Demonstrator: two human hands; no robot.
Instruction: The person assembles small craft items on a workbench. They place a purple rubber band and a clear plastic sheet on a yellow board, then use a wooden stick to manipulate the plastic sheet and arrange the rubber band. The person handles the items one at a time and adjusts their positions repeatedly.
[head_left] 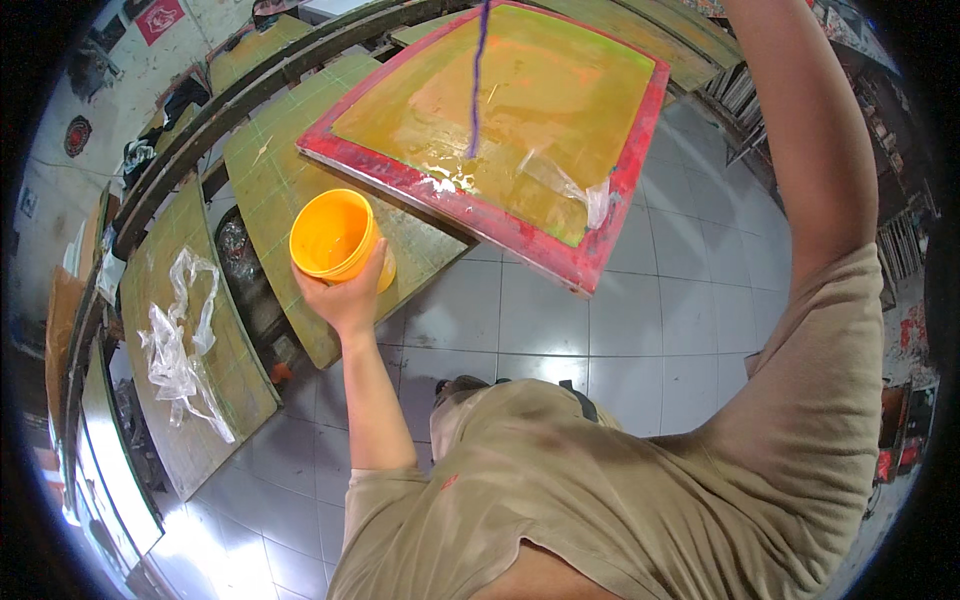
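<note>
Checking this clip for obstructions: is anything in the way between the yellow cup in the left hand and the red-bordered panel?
Nothing visible stands between the yellow cup held by the left hand and the red-bordered panel. The purple strand and the panel's clear plastic are farther right, outside that gap.

The place was a workshop, as a paint-smeared screen (590,90), worn boards (275,170) set along a long rail (240,93) and a grimy wall (55,170) showed.
</note>
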